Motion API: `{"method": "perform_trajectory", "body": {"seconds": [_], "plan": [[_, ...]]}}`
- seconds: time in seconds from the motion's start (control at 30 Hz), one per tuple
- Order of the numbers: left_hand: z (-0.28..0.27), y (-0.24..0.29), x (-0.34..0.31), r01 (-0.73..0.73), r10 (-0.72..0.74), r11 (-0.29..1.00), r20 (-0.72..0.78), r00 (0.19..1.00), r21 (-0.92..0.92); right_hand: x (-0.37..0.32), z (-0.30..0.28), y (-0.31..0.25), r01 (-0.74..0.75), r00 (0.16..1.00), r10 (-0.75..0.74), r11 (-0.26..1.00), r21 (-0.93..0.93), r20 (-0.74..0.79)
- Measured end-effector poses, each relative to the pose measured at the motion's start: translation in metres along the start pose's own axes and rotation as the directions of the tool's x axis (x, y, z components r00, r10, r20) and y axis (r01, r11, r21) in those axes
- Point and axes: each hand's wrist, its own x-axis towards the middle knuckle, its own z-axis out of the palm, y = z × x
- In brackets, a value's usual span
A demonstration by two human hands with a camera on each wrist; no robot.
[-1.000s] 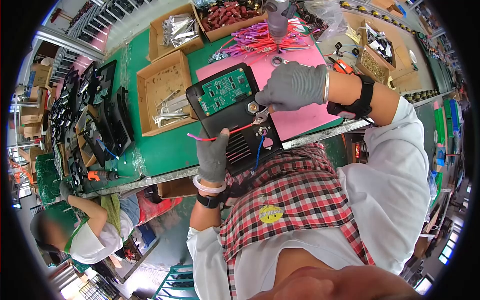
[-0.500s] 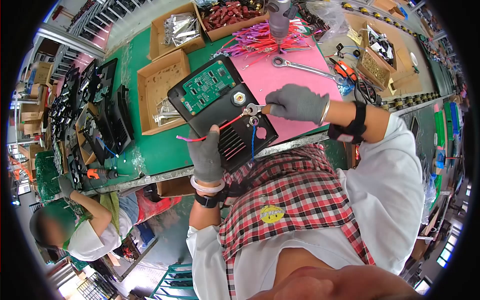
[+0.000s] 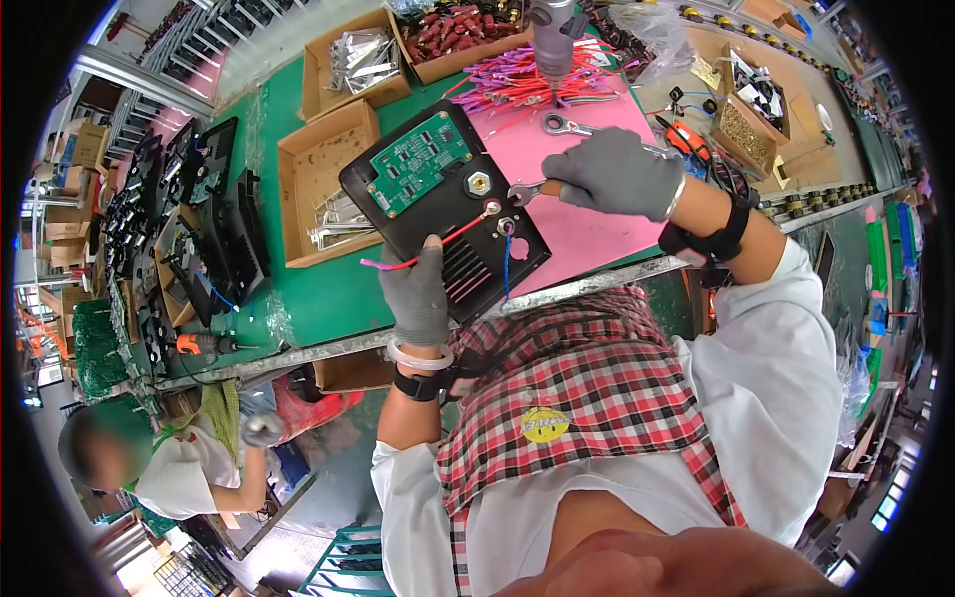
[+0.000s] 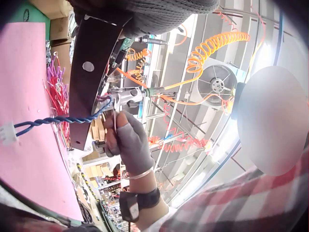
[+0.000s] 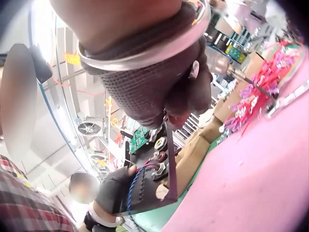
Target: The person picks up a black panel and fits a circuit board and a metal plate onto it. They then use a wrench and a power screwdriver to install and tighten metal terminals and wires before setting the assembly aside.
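Note:
A black panel (image 3: 453,204) with a green circuit board (image 3: 418,164) is held tilted by my gloved left hand (image 3: 418,298), thumb on its front face over the slots. A red wire (image 3: 460,232) runs from a stud past that thumb; a twisted blue wire (image 3: 506,269) hangs from the connector below. My gloved right hand (image 3: 622,177) grips a small wrench (image 3: 525,193), whose open end lies at the panel's right edge beside the stud. The left wrist view shows the right hand (image 4: 130,145) at the connector side; the right wrist view shows the panel (image 5: 164,186) on edge.
On the pink mat (image 3: 597,239) lies a larger wrench (image 3: 567,124), below a hanging power driver (image 3: 553,40) and a pile of red wires (image 3: 497,80). Cardboard boxes (image 3: 290,164) hold metal pieces. Black housings (image 3: 249,234) and an orange drill (image 3: 194,344) lie left, near another person (image 3: 194,468).
The panel first tilted and shifted left, then moved slightly back right. My right hand has drawn the small wrench away from the stud. The larger wrench on the mat has come into view.

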Motion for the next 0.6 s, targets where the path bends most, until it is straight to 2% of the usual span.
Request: {"method": "perform_trajectory", "body": {"seconds": [0.07,0.17,0.27,0.33,0.37,0.57,0.6], "plan": [[0.003,0.001,-0.002,-0.02,0.019,0.998,0.011,1.0,0.055,0.007,-0.006,0.005,0.137,0.991,-0.136,0.978,-0.156,0.017],[0.002,0.002,-0.003,-0.012,0.011,0.998,0.02,1.0,0.059,0.015,-0.021,-0.003,0.163,0.983,-0.14,0.963,-0.212,0.121],[0.002,0.003,-0.004,-0.006,0.005,0.999,0.015,1.0,0.054,0.024,-0.014,0.007,0.273,0.962,-0.257,0.922,-0.276,0.094],[0.001,0.004,-0.004,0.016,-0.02,0.997,0.053,0.998,0.074,0.027,-0.026,-0.003,0.275,0.961,-0.247,0.907,-0.319,0.126],[0.001,0.005,-0.004,0.028,-0.034,0.996,0.074,0.997,0.085,0.028,-0.03,-0.007,0.275,0.96,-0.24,0.9,-0.339,0.142],[0.0,0.001,-0.001,0.037,-0.045,0.996,0.11,0.993,0.077,0.036,-0.04,-0.007,0.503,0.862,-0.488,0.791,-0.347,0.137],[0.001,0.001,0.0,0.03,-0.039,0.996,0.12,0.992,0.08,0.037,-0.042,-0.01,0.5,0.865,-0.476,0.787,-0.361,0.159]]}}
